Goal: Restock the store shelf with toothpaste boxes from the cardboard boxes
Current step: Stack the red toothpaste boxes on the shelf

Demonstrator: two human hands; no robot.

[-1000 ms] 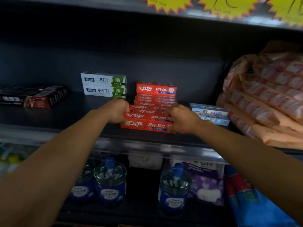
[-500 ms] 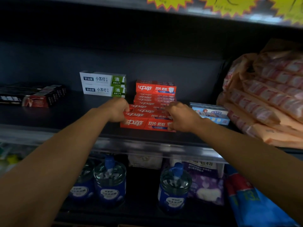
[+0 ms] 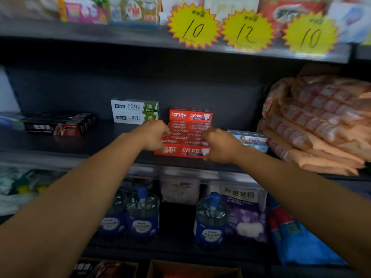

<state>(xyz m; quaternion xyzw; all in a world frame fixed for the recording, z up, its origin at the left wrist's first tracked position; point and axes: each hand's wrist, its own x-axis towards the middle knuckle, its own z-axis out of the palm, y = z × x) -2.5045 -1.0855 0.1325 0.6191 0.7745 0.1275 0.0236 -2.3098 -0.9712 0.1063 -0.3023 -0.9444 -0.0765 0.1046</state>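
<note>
Red toothpaste boxes (image 3: 188,151) lie in a stepped stack on the dark middle shelf (image 3: 84,155), running back to a taller red pile (image 3: 190,115). My left hand (image 3: 153,135) grips the left end of the front boxes, its thumb across the lowest box's face. At the right end of the same boxes my right hand (image 3: 220,146) holds on with curled fingers. An open cardboard box (image 3: 192,269) shows at the bottom edge; its contents are hard to make out.
White-and-green toothpaste boxes (image 3: 134,111) stand behind my left hand, black boxes (image 3: 58,127) further left. A blue box (image 3: 251,140) and piled orange packs (image 3: 321,121) crowd the right. Yellow price stars (image 3: 193,27) hang above; water bottles (image 3: 142,213) fill the lower shelf.
Both hands stay on the ends of the front red boxes, and my left thumb now lies over the lowest box's face. The view has tilted up, showing the upper shelf.
</note>
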